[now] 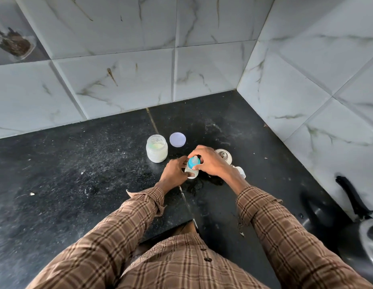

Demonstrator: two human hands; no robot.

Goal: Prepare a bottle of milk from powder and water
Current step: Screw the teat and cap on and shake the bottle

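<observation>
A small baby bottle [192, 172] with milky liquid stands on the black counter [77, 174]. My left hand [174, 173] grips the bottle's body from the left. My right hand [208, 160] curls over the top, its fingers around the blue teat collar [194, 162]. Just behind and to the left stands an open clear jar [157, 148] with pale powder at its bottom. The jar's lilac lid [177, 139] lies flat beside it on the counter.
A round steel object [224, 156] and a white object [240, 171] sit behind my right wrist, partly hidden. Wet patches mark the counter near the bottle. Tiled walls close in the back and right. A dark pan with a black handle [352, 197] lies at far right.
</observation>
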